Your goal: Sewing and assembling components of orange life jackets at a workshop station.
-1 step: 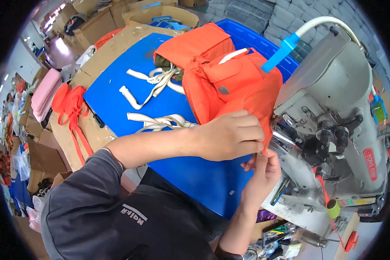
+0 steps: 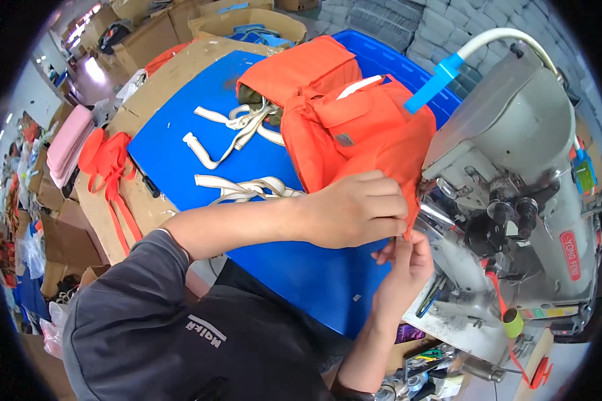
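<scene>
- A worker in a dark grey shirt [image 2: 154, 321] bends over an orange life vest [image 2: 364, 137], which lies toward the far right part of a blue-topped desk [image 2: 301, 281], its near corner drawn down beside an industrial sewing machine [image 2: 508, 113].
- The left hand [image 2: 361, 210], back upward, lies across the lower edge of the vest, its fingers curled closely on the orange fabric at that corner.
- The right hand [image 2: 403, 260], just below, holds the tip of the same corner in a narrow pinch, thumb and fingers together; the exact spot gripped is partly hidden.
- White webbing straps [image 2: 211, 180] spread loosely from the vest's left side across the blue top.
- A blue plastic crate [image 2: 381, 53] stands behind the vest, and a blue-tipped nozzle [image 2: 427, 90] on a curved white tube hangs at the vest's far right corner.
- Under the machine's head, near the right forearm, a phone [image 2: 410, 333] lies beside a jumble of tools [image 2: 428, 361].
- At left, a tangle of red-orange webbing [image 2: 114, 157] sits on the desk's brown edge, near a folded pink stack [image 2: 69, 144].
- Cardboard boxes [image 2: 157, 43] crowd the background.
</scene>
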The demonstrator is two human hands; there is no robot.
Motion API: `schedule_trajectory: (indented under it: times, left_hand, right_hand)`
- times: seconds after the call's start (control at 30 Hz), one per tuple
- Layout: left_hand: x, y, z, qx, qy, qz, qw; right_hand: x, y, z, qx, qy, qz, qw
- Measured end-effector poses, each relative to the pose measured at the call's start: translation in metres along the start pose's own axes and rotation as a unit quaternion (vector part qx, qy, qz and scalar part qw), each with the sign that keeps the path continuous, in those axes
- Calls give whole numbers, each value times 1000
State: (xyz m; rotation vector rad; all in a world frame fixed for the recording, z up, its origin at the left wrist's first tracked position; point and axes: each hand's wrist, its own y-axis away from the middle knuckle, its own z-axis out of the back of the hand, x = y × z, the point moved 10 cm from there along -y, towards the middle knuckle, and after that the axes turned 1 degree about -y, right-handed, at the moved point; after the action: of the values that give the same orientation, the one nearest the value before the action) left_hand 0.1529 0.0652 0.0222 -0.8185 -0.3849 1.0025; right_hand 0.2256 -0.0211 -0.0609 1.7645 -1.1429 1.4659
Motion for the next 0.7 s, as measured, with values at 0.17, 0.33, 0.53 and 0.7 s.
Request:
schedule_trajectory:
  times: [0.17, 0.33, 0.53, 0.7]
  left_hand:
    - [5, -1, -2, -7, 8, -15, 1000]
    - [8, 0, -4, -3, 4, -22, 1000]
    - [8, 1, -4, -2, -1, -21, 1000]
    - [4, 1, -4, 8, -6, -31, 999]
  right_hand:
    - [0, -5, 0, 4, 4, -1, 1000]
    - [2, -9, 2, -3, 24, -9, 1000]
    - [4, -9, 3, 5, 37, -24, 999]
    - [4, -9, 8, 12, 30, -50, 998]
